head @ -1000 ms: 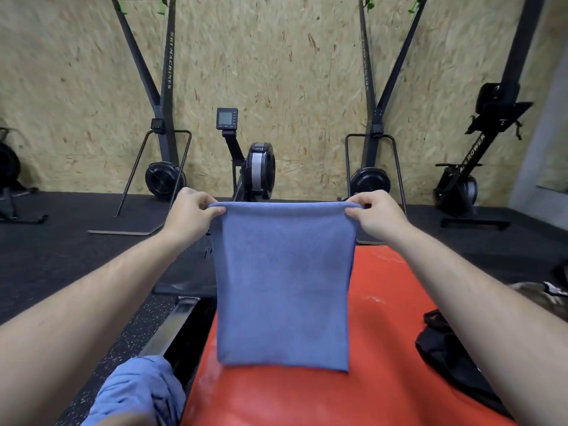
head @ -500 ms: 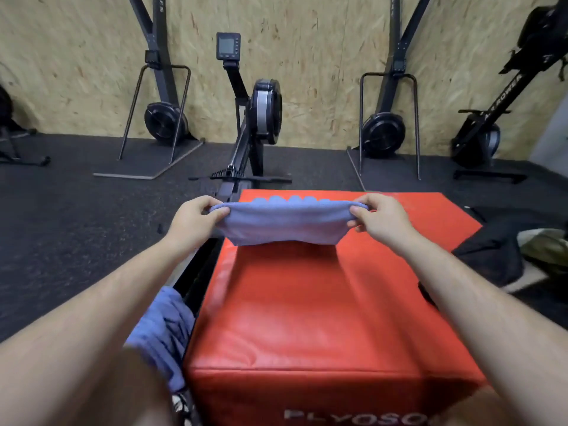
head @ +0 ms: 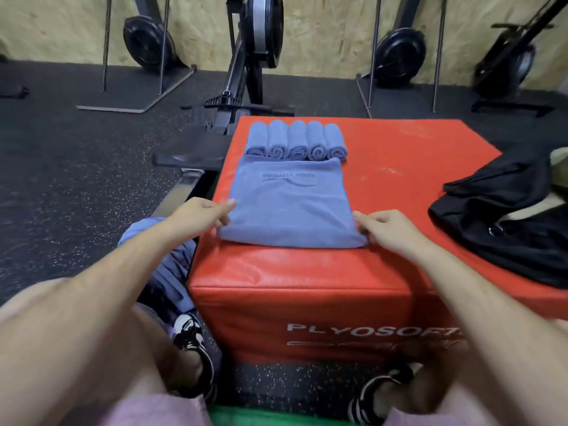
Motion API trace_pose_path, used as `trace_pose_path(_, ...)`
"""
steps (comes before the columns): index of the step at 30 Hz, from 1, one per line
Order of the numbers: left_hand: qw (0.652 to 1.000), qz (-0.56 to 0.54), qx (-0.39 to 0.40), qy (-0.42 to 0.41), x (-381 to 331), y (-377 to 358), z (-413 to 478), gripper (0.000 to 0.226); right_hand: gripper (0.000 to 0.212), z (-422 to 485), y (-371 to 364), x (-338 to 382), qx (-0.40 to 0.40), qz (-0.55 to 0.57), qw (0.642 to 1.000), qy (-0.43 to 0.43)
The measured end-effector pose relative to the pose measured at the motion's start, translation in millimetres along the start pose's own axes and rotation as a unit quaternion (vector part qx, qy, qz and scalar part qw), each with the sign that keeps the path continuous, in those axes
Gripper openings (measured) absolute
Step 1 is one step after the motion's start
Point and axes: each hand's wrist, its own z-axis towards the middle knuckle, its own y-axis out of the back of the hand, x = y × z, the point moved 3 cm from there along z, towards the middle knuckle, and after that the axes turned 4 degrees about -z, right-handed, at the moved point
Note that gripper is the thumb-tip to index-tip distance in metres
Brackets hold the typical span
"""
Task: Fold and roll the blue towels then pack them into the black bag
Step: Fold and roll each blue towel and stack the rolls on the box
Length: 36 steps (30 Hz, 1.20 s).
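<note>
Five rolled towels (head: 296,141) line the upper centre of the red box (head: 399,155), and the folded towel (head: 289,207) lies flat just below them. Your left hand (head: 201,215) pinches its near left corner, your right hand (head: 388,230) the near right one. You are at the rolling step, I judge: next, tuck the near edge and roll evenly away, both sides level. The black bag (head: 507,216) lies at the right of the frame.

Red box (head: 384,179): blue towels (head: 289,204), black bag (head: 504,216)
</note>
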Motion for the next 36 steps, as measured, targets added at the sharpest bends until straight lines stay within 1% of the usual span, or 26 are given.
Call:
trace_pose_path(1, 1.0, -0.008, 0.01, 0.013, 0, -2, -1, 0.05, 0.046, -1, 0, -1, 0.009, -0.001, 1.0, -0.001)
trace_pose_path(3, 1.0, 0.017, 0.009, -0.007, 3, -8, 3, 0.04, 0.041, 1, -2, -1, 0.003, -0.048, 0.999, 0.018)
trace_pose_path(6, 0.988, 0.113, -0.031, -0.101, 9, -16, 17, 0.016, 0.021, 7, -13, 12, -0.046, -0.161, 0.98, 0.11)
trace_pose_path(7, 0.982, 0.141, -0.029, -0.125, 9, -21, 20, 0.018, 0.027, 9, -20, 18, -0.046, -0.201, 0.969, 0.132)
trace_pose_path(9, 0.97, 0.191, 0.002, -0.147, 6, -30, 26, 0.05, 0.05, 11, -32, 28, -0.016, -0.268, 0.953, 0.138)
trace_pose_path(11, 0.964, 0.224, 0.057, -0.135, -2, -38, 25, 0.078, 0.068, 13, -45, 33, 0.035, -0.303, 0.944, 0.124)
trace_pose_path(13, 0.953, 0.26, 0.114, -0.102, -4, -45, 24, 0.09, 0.074, 13, -56, 34, 0.094, -0.33, 0.934, 0.104)
trace_pose_path(14, 0.946, 0.284, 0.129, -0.09, -5, -47, 22, 0.091, 0.075, 11, -58, 34, 0.115, -0.339, 0.929, 0.094)
trace_pose_path(16, 0.934, 0.321, 0.134, -0.083, -7, -47, 16, 0.088, 0.076, 6, -56, 36, 0.123, -0.349, 0.925, 0.084)
trace_pose_path(17, 0.926, 0.341, 0.136, -0.087, -10, -47, 10, 0.086, 0.077, 2, -53, 38, 0.121, -0.357, 0.922, 0.087)
trace_pose_path(19, 0.9, 0.394, 0.158, -0.1, -17, -47, -4, 0.082, 0.078, -10, -45, 47, 0.128, -0.389, 0.906, 0.109)
trace_pose_path(20, 0.887, 0.414, 0.174, -0.105, -21, -47, -10, 0.079, 0.077, -16, -40, 51, 0.139, -0.405, 0.896, 0.12)
trace_pose_path(22, 0.884, 0.412, 0.194, -0.109, -29, -45, -15, 0.065, 0.07, -23, -33, 60, 0.166, -0.417, 0.885, 0.123)
trace_pose_path(24, 0.896, 0.376, 0.207, -0.11, -34, -43, -9, 0.051, 0.061, -16, -25, 68, 0.183, -0.403, 0.89, 0.109)
trace_pose_path(26, 0.905, 0.351, 0.207, -0.122, -40, -42, 7, 0.043, 0.053, 4, -19, 72, 0.17, -0.381, 0.904, 0.099)
trace_pose_path(30, 0.906, 0.367, 0.148, -0.15, -45, -37, 58, 0.036, 0.039, 59, -9, 68, 0.1, -0.366, 0.918, 0.117)
trace_pose_path(34, 0.922, 0.347, 0.092, -0.144, -35, -31, 108, 0.034, 0.033, 108, -9, 57, 0.049, -0.31, 0.94, 0.132)
trace_pose_path(36, 0.931, 0.331, 0.078, -0.132, -26, -29, 127, 0.03, 0.033, 125, -14, 49, 0.035, -0.275, 0.951, 0.136)
